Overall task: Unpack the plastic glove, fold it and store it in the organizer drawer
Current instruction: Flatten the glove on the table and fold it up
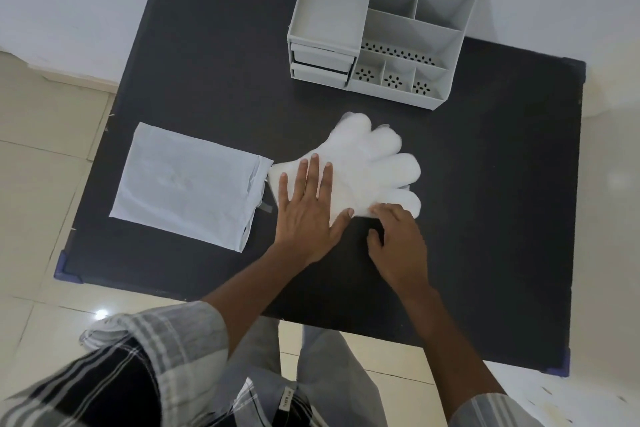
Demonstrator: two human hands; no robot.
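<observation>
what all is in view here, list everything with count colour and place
table: one, black with blue corner caps, fills the middle
glove: one, white translucent plastic, spread flat at table centre
packet: one, pale grey-white, left of the glove, open end towards it
organizer: one, light grey, far edge of table, open compartments on top, two drawers at its front left
floor: cream tiles around the table
left hand: flat, pressing the glove's cuff end
right hand: fingertips at the glove's near edge
</observation>
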